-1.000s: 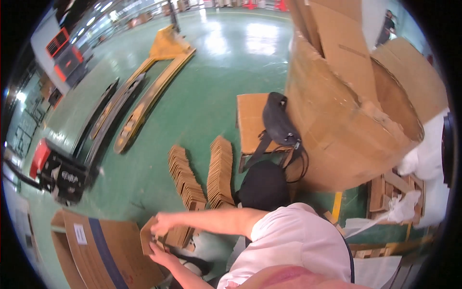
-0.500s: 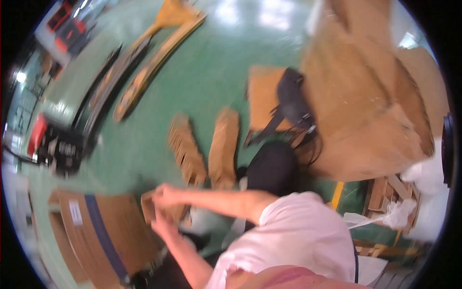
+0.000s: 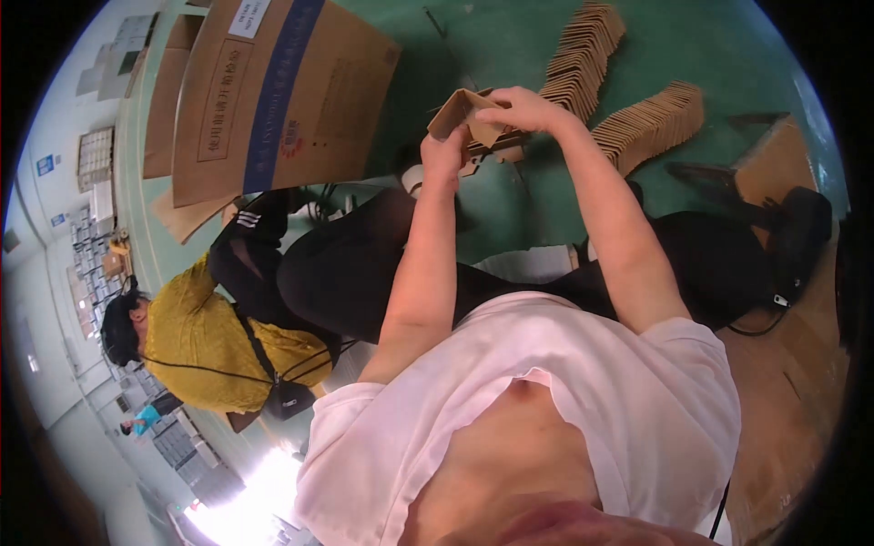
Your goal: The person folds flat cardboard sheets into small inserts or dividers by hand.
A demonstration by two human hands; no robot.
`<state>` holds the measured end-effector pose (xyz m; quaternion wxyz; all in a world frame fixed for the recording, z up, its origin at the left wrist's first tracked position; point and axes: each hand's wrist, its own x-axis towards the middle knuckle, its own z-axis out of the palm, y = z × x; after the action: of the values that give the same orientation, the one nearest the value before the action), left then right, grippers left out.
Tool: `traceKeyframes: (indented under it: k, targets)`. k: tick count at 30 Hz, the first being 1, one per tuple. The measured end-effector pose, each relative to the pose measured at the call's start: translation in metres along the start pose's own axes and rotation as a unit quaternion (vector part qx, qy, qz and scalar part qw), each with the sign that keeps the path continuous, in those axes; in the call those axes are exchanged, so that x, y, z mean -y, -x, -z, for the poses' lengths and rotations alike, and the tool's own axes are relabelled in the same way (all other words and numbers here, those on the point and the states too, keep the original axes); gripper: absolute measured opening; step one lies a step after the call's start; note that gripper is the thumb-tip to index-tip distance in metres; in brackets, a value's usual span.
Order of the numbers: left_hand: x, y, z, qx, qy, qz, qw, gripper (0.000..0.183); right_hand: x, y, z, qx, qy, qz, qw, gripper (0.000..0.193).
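Both hands hold a small folded cardboard piece (image 3: 452, 113), brown and bent into an angled, open shape, out in front of my legs. My left hand (image 3: 443, 156) grips its lower left side, thumb up against the board. From the right, my right hand (image 3: 530, 111) closes on its upper right edge. Under the hands lie more brown cardboard pieces (image 3: 510, 148), partly hidden. Two long rows of nested, folded cardboard pieces, a farther row (image 3: 583, 55) and a nearer row (image 3: 652, 124), stand on the green floor beyond my right forearm.
A large carton (image 3: 355, 86) with a blue stripe stands left of my hands. Close on my left, a person in a yellow top (image 3: 209, 337) bends forward. A black bag (image 3: 801, 238) and a cardboard-topped stool (image 3: 777, 166) are at the right.
My view has swung round, so the carton is now at the upper left and the yellow-topped person shows. The pallet truck has left the picture. Both hands still hold cardboard.
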<state>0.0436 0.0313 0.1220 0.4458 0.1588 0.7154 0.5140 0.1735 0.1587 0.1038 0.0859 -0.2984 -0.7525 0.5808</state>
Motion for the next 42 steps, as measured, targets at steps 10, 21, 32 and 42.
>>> traceKeyframes:
  k: [10, 21, 32, 42]
  targets:
    - [0.089, 0.0, -0.039, 0.142, -0.315, 0.093, 0.934, 0.04, -0.088, 0.031, -0.011, 0.173, 0.301, -0.201, 0.916, 0.02]
    - [0.124, -0.035, -0.03, 0.077, -0.348, -0.011, 0.934, 0.038, -0.117, 0.03, 0.011, -0.131, 0.304, -0.292, 0.897, 0.021]
    - [0.134, -0.042, -0.015, 0.086, -0.328, -0.008, 0.941, 0.029, -0.126, 0.021, 0.02, -0.282, 0.218, -0.353, 0.865, 0.03]
    - [0.129, -0.035, -0.016, 0.096, -0.315, -0.006, 0.944, 0.029, -0.123, 0.022, 0.012, -0.299, 0.172, -0.368, 0.863, 0.039]
